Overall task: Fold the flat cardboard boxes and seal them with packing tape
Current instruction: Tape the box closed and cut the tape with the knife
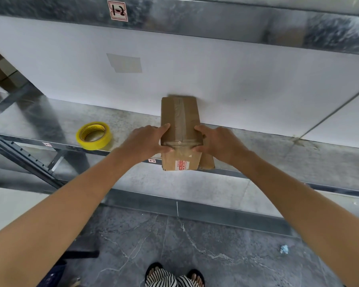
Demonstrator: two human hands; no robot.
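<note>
Head view, taped cardboard box [180,121] on the metal shelf [257,139], far end against the white wall, left hand [147,140] and right hand [220,142] gripping its sides at the near end, yellow tape roll [94,135] left of the box, well apart.

A brown taped cardboard box [180,121] lies on the grey metal shelf [50,121], its far end against the white back panel [236,79] and its near end jutting past the shelf's front edge. Under its right side sits a flat brown cardboard piece [208,162]. The left hand [145,141] grips the box's left side, the right hand [220,143] its right side. The yellow ring-shaped tape roll [94,136] rests on the same shelf, left of the box and well apart from it. Above hangs an upper metal shelf [195,17] — a white paper label [117,10] on its front, left of centre. Below lies the dark stone floor [216,255].
</note>
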